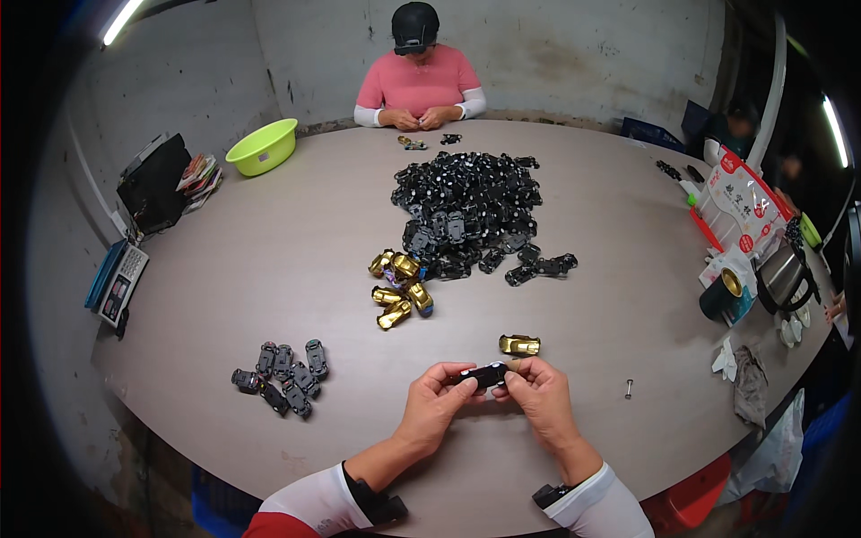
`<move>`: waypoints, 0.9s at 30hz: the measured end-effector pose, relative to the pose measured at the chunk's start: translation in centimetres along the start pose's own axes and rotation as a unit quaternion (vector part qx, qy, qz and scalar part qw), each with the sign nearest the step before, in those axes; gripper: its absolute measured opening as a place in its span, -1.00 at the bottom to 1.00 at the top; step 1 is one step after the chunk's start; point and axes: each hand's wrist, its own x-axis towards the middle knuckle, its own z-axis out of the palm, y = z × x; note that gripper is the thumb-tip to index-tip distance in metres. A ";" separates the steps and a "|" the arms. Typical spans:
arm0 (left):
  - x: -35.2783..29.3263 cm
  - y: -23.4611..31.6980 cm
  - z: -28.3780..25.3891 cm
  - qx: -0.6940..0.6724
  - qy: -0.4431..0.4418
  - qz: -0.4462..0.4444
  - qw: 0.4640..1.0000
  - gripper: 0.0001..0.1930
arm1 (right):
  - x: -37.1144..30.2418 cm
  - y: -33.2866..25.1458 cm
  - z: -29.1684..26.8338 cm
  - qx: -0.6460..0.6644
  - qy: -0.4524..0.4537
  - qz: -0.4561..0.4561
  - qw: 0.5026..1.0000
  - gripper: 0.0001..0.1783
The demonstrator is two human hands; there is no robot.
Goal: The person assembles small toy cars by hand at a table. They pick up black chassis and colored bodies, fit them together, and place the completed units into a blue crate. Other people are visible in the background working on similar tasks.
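**A small batch done, a large heap waiting**

The person's left hand (433, 394) and right hand (538, 394) meet over the near edge of the round grey-brown table (269, 251), both pinching one small black plastic toy-car chassis (484, 374) between thumb and fingertips, left fingers closed on one end and right fingers closed on the other. Whether a shell is already seated on it cannot be told.

Taking that held chassis as the landmark: just beyond it, slightly to the right, lies a single shiny gold toy-car body shell (519, 345), apart from the hands. Farther beyond, toward the table's middle, sits a cluster of about five more gold shells (399, 287), and behind those the big heap of black chassis parts (471, 211), by far the largest pile. Well to the left of the held piece is a tight group of about eight dark grey toy cars (285, 368), which look like the put-aside batch. A small metal screw (630, 388) lies alone to the right.

Judging by the piles, the work is in its early part: the set-aside group is small, while the heap remains barely dented.

Across the table, a second person in a pink top (417, 85) handles similar small pieces.
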 end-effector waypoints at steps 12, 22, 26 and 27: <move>0.0 -0.2 0.1 0.004 0.019 0.007 1.000 -0.73 | -0.1 0.1 0.5 0.021 0.013 -0.011 1.000 -0.85; 0.0 -0.1 0.0 0.000 0.011 0.009 1.000 -0.72 | 0.0 0.0 0.2 0.023 -0.004 -0.010 1.000 -0.83; 0.0 0.0 0.1 -0.005 0.010 0.006 1.000 -0.72 | -0.1 0.0 0.3 0.032 -0.001 -0.009 0.999 -0.81; 0.0 0.0 0.1 -0.005 0.010 0.003 1.000 -0.72 | -0.1 0.0 0.3 0.038 0.002 -0.011 0.999 -0.81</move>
